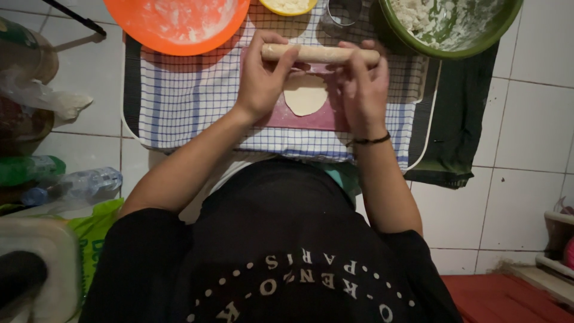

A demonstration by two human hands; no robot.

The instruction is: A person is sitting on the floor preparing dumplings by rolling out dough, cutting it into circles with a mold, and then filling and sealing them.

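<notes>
A pale wooden rolling pin point(320, 54) lies across a flat oval of dough point(305, 96) on a dark red board point(299, 116). My left hand point(263, 75) presses on the pin's left end with its fingers over it. My right hand point(362, 84) rests on the pin's right end, a dark band around its wrist. The board sits on a blue-and-white checked cloth point(191, 101) spread over a white tray point(128, 128) on the tiled floor.
An orange floury bowl point(179, 24) stands at the back left, a small yellow bowl point(288, 6) and a metal ring cutter point(342, 12) behind the pin, a green bowl with dough bits point(448, 27) at the back right. A dark cloth point(457, 119) lies right; plastic bottles point(72, 182) left.
</notes>
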